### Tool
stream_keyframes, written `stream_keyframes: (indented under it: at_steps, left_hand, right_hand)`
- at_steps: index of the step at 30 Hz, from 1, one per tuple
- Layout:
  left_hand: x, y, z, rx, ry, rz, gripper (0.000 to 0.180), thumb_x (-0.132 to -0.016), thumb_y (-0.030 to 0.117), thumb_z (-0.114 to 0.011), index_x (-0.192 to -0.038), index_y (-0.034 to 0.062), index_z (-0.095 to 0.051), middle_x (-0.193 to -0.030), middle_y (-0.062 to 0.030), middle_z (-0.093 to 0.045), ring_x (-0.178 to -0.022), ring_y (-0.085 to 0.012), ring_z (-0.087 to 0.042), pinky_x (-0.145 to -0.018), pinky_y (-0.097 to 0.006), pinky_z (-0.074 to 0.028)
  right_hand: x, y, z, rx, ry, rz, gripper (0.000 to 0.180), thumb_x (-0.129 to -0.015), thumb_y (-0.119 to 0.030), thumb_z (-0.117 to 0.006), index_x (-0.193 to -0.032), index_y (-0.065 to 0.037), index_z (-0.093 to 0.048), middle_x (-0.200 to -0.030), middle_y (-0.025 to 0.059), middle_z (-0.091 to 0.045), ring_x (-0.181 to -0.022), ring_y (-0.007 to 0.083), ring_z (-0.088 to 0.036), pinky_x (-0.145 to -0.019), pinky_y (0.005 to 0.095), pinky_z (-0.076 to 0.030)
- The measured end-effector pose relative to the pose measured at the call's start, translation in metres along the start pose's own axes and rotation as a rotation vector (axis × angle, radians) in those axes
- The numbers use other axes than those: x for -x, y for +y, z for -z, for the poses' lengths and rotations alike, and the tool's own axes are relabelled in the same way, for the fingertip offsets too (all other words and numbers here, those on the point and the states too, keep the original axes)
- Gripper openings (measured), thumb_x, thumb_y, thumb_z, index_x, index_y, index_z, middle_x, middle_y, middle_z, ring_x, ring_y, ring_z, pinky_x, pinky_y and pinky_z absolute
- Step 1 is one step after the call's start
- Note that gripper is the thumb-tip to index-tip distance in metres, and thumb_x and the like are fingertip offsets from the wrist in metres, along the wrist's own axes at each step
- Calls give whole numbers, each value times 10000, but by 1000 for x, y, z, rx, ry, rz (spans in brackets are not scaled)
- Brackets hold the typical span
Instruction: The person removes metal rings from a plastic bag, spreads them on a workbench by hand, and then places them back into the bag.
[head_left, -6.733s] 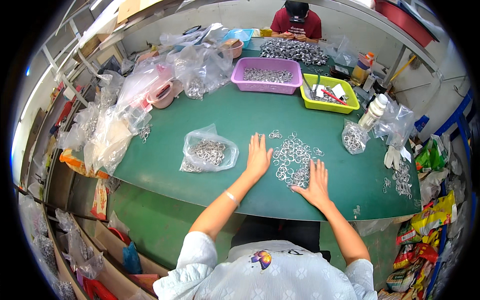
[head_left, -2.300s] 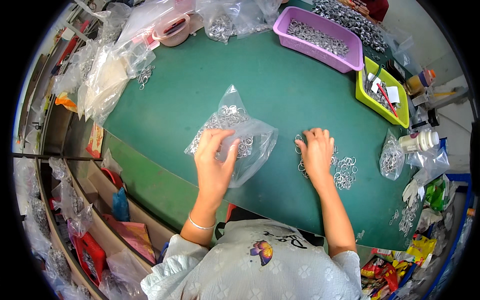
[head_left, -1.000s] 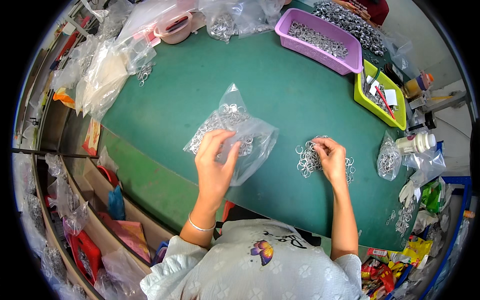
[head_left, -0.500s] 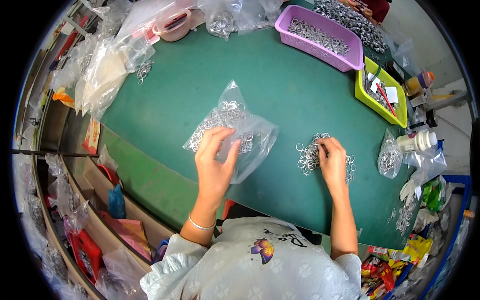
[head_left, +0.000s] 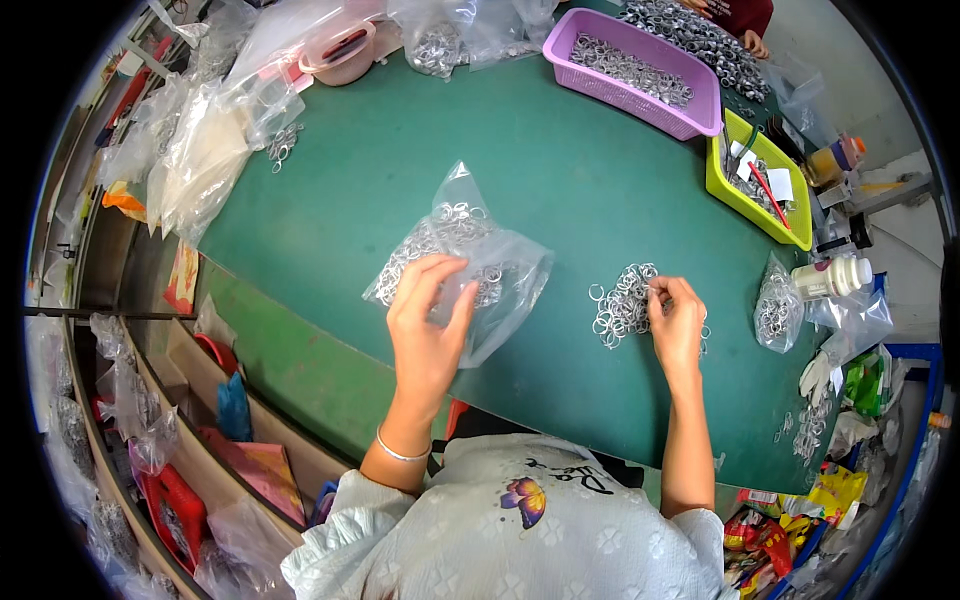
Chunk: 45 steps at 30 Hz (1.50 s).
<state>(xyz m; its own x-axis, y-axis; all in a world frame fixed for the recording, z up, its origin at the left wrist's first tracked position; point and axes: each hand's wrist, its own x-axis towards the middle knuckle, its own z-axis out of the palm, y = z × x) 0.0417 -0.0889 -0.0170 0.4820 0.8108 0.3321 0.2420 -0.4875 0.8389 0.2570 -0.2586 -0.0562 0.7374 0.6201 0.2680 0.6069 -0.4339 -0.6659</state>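
Note:
A clear plastic bag (head_left: 515, 270) lies on the green table, with many silvery metal rings (head_left: 425, 240) inside it. My left hand (head_left: 425, 305) rests at the bag's near side, its fingers curved and the thumb held apart, with a gap between the tips. To the right is a loose pile of metal rings (head_left: 622, 310). At the pile's right side my right hand (head_left: 678, 315) has thumb and fingers closed in a pinch. Whatever is between those fingertips is too small to make out, and the hand covers some rings.
A purple basket (head_left: 620, 92) of rings and a lime-green basket (head_left: 712, 170) stand at the far right. Beside a white bottle (head_left: 835, 278) lies a small bag of rings (head_left: 775, 312). Plastic bags (head_left: 200, 150) crowd the far left. Another person's hand (head_left: 755, 44) shows at the top right.
My right hand has shifted to the right across the ring pile, uncovering more of its middle. My left hand and the bag look nearly the same.

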Motion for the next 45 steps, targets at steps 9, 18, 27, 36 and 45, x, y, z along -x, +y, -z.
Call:
stream_keyframes:
  at_steps: [9,18,27,36,45]
  left_hand:
    - [0,-1,0,11,-8,-8,221,-775,-48,-645,-991,-10,-623,-1026,-104,-583,-928,-173,-585,-687,-259,-542]
    - [1,1,-1,-6,-4,-9,220,-778,-45,-642,-993,-1,-625,-1022,-98,-588,-927,-169,-584,-675,-250,-533]
    - [3,1,-1,-35,-1,-4,222,-775,-36,-647,-992,7,-626,-1028,-92,-595,-932,-169,-585,-673,-244,-510]
    - [2,8,0,-149,46,-73,299,-732,-18,-682,-1022,17,-616,-1097,-116,-559,-1000,-220,-551,-822,-320,-464]
    - [35,52,-33,847,-457,333,398,-810,-10,-635,-1196,0,-541,-1118,-117,-541,-911,-152,-557,-730,-282,-493]
  right_hand:
    - [6,-2,18,5,-46,-138,112,-801,53,-578,-899,35,-630,-791,156,-607,-621,266,-558,-584,351,-445]
    - [4,-7,35,1,-160,-232,132,-815,4,-587,-935,22,-638,-779,171,-618,-653,302,-565,-637,374,-443]
    - [-8,-12,12,171,-220,6,147,-799,-36,-590,-928,-17,-657,-840,165,-623,-752,348,-606,-662,415,-477]
    - [-15,4,-6,413,-333,199,87,-799,-71,-597,-853,-16,-638,-831,143,-611,-693,321,-607,-604,409,-479]
    - [22,-70,41,-332,-350,153,93,-758,24,-664,-834,-15,-627,-678,38,-540,-530,99,-453,-476,235,-362]
